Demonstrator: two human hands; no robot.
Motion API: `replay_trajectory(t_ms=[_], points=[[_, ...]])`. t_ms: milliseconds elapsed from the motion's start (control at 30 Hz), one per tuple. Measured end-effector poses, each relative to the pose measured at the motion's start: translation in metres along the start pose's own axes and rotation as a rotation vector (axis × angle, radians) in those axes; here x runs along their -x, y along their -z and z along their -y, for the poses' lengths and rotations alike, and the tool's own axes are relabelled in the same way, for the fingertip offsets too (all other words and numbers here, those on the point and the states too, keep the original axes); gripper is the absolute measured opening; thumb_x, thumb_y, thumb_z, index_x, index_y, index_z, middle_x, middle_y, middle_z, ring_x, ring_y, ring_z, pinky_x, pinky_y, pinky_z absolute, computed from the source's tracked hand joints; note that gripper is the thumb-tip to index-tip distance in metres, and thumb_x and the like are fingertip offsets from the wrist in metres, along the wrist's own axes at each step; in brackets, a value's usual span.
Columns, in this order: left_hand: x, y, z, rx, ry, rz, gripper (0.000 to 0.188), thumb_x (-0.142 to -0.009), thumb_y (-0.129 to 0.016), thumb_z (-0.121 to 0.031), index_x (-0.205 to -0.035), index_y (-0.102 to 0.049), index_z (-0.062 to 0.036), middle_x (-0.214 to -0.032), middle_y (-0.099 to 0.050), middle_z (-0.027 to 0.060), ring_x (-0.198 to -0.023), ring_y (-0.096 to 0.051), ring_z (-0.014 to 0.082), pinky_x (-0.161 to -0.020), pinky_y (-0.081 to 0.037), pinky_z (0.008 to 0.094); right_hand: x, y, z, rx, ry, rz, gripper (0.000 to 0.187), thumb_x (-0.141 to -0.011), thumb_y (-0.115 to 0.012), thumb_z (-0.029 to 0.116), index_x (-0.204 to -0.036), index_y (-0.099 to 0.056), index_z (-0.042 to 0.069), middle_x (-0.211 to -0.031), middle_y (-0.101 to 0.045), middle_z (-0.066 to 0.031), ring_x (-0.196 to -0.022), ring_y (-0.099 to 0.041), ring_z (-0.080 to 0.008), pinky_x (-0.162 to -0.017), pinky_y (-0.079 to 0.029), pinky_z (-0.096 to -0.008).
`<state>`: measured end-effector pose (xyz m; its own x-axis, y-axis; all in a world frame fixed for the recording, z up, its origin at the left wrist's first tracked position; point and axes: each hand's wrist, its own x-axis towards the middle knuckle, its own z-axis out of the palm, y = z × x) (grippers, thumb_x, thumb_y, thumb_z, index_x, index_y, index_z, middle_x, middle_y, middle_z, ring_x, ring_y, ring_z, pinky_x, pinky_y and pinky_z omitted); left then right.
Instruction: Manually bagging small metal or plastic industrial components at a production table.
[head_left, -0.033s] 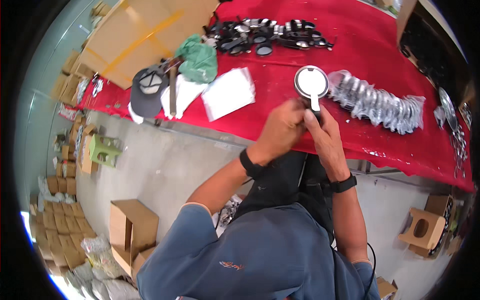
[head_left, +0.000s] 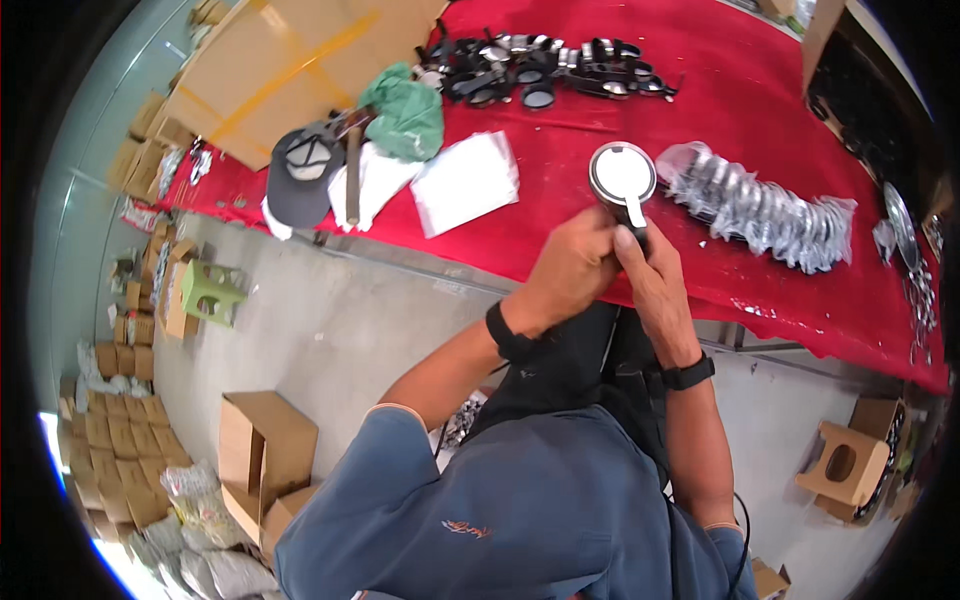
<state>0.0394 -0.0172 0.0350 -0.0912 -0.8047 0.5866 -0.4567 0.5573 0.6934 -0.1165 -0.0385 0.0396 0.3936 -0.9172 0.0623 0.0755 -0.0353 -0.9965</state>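
Clad in blue-grey and black.
Wearing a short-sleeved shirt [head_left: 520, 490], blue-grey, with pale orange cuff trim [head_left: 395, 408] and small orange-and-pale script [head_left: 467, 528] in front; black trousers [head_left: 553, 362] below; fitted with black left wristband [head_left: 507, 333], black right wristband [head_left: 688, 373], thin black cable [head_left: 748, 525] at right side.

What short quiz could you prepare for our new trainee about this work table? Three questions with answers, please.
1. True or false: the crumpled green bag lies to the right of the plastic-wrapped row.
2. What colour is the tablecloth: A blue, B red, C yellow?
3. Which of the two hands shows its thumb against the lower end of the round white-faced object?

Key:
1. False; it lies to the left.
2. B.
3. The right hand.
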Motion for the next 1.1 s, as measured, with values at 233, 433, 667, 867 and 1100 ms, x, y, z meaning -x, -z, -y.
replay_trajectory(t_ms=[233, 433, 667, 867, 1100], points=[[0.057, 0.018, 0.007, -0.19, 0.092, 0.225, 0.023, -0.089, -0.081, -0.008, -0.11, -0.074, -0.0007, -0.102, -0.071, 0.0158, -0.091, -0.072, 0.0352, -0.077, -0.058, 0.0442, 0.033, -0.006, -0.034, -0.036, -0.124, 0.014, 0.041, -0.11, -0.065, 0.033, -0.13, -0.07, -0.003, -0.108, -0.069, -0.0028, -0.1, -0.059, -0.01, -0.09, -0.049, -0.0291], [0.044, 0.146, 0.119, -0.709, 0.323, -0.046, 0.031, -0.087, -0.085, -0.023, -0.11, -0.079, -0.0028, -0.1, -0.072, 0.0173, -0.09, -0.073, 0.0347, -0.08, -0.057, 0.0437, 0.055, 0.029, -0.033, -0.289, -0.188, -0.023, 0.043, -0.109, -0.065, 0.027, -0.135, -0.068, -0.007, -0.13, -0.073, -0.0165, -0.114, -0.07, -0.0218, -0.102, -0.054, -0.0385], [0.035, 0.198, 0.191, -0.739, 0.544, 0.03, 0.021, -0.091, -0.079, -0.023, -0.098, -0.082, -0.0035, -0.099, -0.075, 0.0211, -0.093, -0.072, 0.0413, -0.089, -0.056, 0.0489, 0.067, 0.03, -0.037, -0.499, -0.165, 0.145, 0.051, -0.108, -0.066, 0.036, -0.134, -0.067, -0.009, -0.133, -0.072, -0.0224, -0.109, -0.069, -0.0211, -0.101, -0.053, -0.0394], [0.012, 0.19, 0.159, -0.504, 0.432, -0.308, 0.018, -0.094, -0.079, -0.018, -0.101, -0.082, -0.0021, -0.092, -0.075, 0.0164, -0.085, -0.073, 0.0313, -0.08, -0.057, 0.0395, 0.072, 0.035, -0.036, -0.583, -0.129, 0.15, 0.05, -0.109, -0.064, 0.038, -0.132, -0.067, -0.006, -0.135, -0.07, -0.0257, -0.113, -0.071, -0.0259, -0.101, -0.054, -0.043], [-0.002, 0.191, 0.136, -0.022, 0.409, -0.367, 0.02, -0.098, -0.081, -0.019, -0.101, -0.08, 0.0002, -0.088, -0.073, 0.0009, -0.078, -0.065, 0.0091, -0.07, -0.052, 0.0262, 0.055, 0.033, -0.049, -0.557, -0.191, 0.177, 0.036, -0.111, -0.064, 0.035, -0.114, -0.067, -0.001, -0.119, -0.073, -0.0193, -0.099, -0.069, -0.0203, -0.095, -0.057, -0.0391]])
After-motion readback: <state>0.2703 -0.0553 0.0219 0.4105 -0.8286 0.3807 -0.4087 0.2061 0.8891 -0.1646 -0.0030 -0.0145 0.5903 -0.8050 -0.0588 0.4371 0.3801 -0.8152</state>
